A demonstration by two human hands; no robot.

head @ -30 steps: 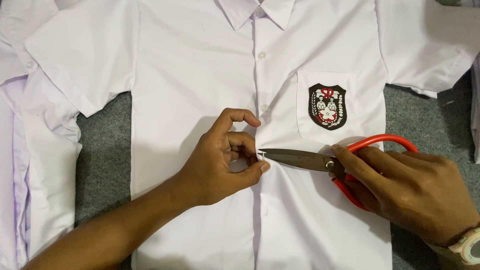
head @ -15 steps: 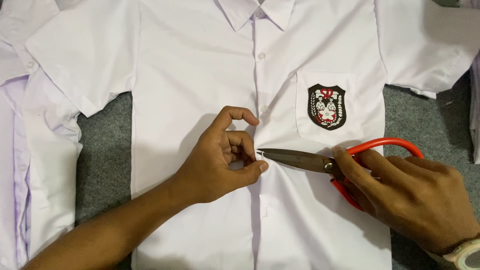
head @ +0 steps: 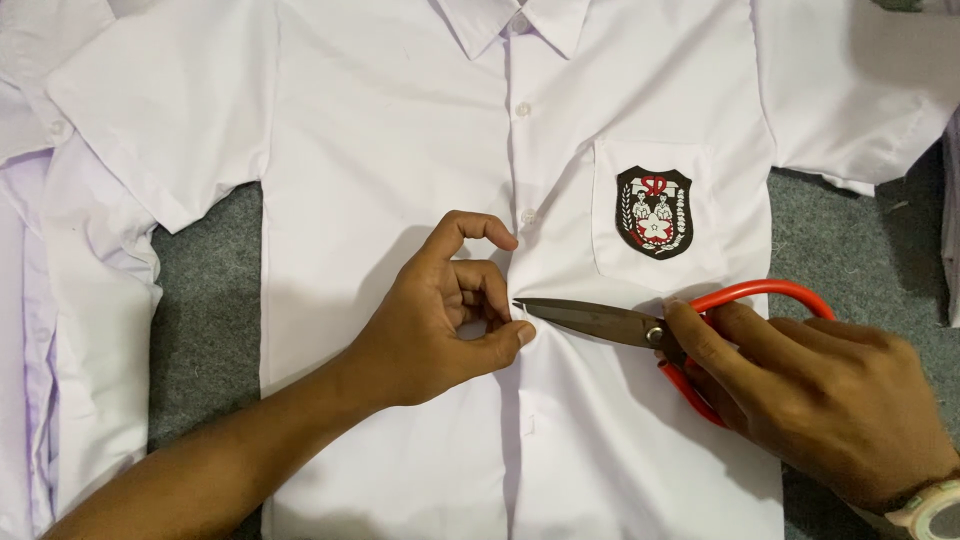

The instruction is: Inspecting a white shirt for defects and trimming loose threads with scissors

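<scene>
- The left hand (head: 440, 315) is pinching a small fold of the white shirt (head: 390, 150) at its button placket, thumb and fingers closed together on the cloth, with the forefinger arching above in a loop.
- The right hand (head: 810, 400) is gripping the red handles of the scissors (head: 640, 325), its fingers clamped around them; the pictures are not showing clearly whether the blades are parted, though they are looking nearly together.
- The scissors are lying with their long axis almost level, running from the right hand toward the left hand, and the blade tip is touching or just beside the pinched fold at the left thumb.
- So the fold is sitting straight ahead of the blades, and the left hand is the nearer one to it.
- A shirt button (head: 528, 216) is sitting just above the left forefinger, and the chest pocket with its dark crest badge (head: 654, 211) is lying above the blades.
- The pinched spot itself is mostly hidden by the left fingers, so what is being held there, thread or cloth only, is hard to make out.
- The lower handle loop is covered by the right hand, and a wristwatch (head: 935, 512) is cut off at the corner.
- More white garments (head: 60, 330) are lying beyond the left forearm on the grey carpet-like surface (head: 205, 300).
</scene>
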